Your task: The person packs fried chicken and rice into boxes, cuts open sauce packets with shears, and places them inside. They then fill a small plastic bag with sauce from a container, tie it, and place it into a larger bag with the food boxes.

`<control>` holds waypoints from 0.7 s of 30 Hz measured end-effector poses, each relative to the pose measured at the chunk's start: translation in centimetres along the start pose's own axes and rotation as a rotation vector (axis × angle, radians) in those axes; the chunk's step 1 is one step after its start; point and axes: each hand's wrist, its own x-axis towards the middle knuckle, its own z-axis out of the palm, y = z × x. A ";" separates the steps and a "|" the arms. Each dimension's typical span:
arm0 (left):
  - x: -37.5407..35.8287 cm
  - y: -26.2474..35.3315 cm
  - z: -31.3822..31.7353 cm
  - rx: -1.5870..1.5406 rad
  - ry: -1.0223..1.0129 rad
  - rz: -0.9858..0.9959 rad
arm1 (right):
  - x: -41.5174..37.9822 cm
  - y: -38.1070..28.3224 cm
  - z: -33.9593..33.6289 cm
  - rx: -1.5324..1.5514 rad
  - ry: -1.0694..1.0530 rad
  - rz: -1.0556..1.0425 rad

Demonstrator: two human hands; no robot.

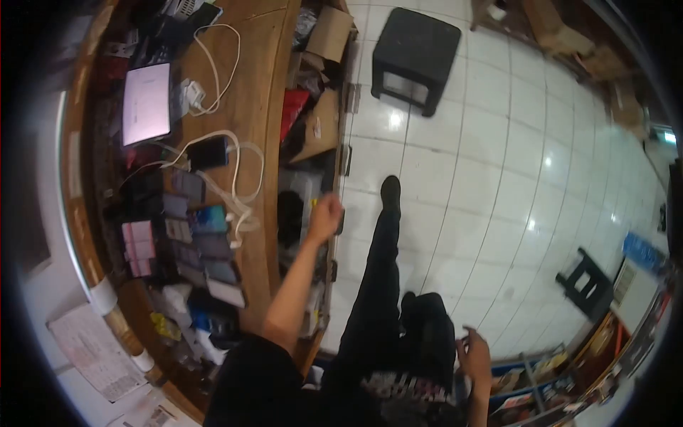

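Open passage runs over white floor tiles [491, 178] at 2 to 3 o'clock | black plastic stool [420, 50] blocks 12 to 1 o'clock, smaller stool [587, 285] 4 o'clock | white cables [239, 44] and phones [208, 218] crowd the wooden counter [262, 71], 8 to 11 o'clock

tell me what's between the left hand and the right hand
In the head view, black-clad legs lie between the left hand and the right hand, with white floor tiles showing around them.

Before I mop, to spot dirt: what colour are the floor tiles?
The tiles are white, clearest in the head view.
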 end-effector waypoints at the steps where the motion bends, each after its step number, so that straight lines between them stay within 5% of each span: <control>1: 7.1 -0.6 0.0 0.083 0.208 0.049 | 2.0 -1.0 -1.3 0.076 0.001 0.022; 2: 13.7 -4.0 -0.5 0.094 0.132 -0.146 | 3.9 -1.7 -2.3 0.165 -0.019 0.096; 4: 26.1 -7.9 -0.4 0.135 0.482 0.060 | 8.0 -0.9 -3.2 0.269 -0.016 0.139; 5: 31.7 -9.7 -0.9 0.179 0.418 -0.211 | 9.6 1.1 -2.7 0.419 -0.017 0.179; 7: 40.1 -15.0 -0.4 0.303 0.455 -0.226 | 10.7 5.8 -1.9 0.404 -0.073 0.182; 8: 43.0 -16.6 0.0 0.371 0.397 -0.299 | 9.6 8.5 -1.4 0.290 -0.119 0.098; 10: 46.9 -23.6 3.6 0.031 0.540 -0.423 | 7.9 11.9 -1.4 0.116 -0.188 -0.040; 12: 45.4 -24.8 5.7 0.025 0.518 -0.478 | 7.7 9.7 -4.1 0.174 -0.213 0.117; 16: 42.6 -18.0 2.8 0.048 0.547 -0.491 | 8.6 3.2 -9.5 0.515 -0.188 0.554; 17: 41.0 -17.7 3.1 0.238 0.680 -0.214 | 9.5 3.4 -11.7 0.427 -0.294 0.641; 18: 38.9 -17.1 4.1 0.483 0.930 0.049 | 10.7 2.2 -12.9 0.418 -0.283 0.606; 20: 33.8 -5.0 1.1 -0.039 0.757 -0.119 | 13.7 -0.4 -14.9 0.328 -0.244 0.607; 21: 31.2 0.5 -1.0 0.003 0.747 -0.059 | 14.2 -0.4 -15.9 0.034 -0.306 0.163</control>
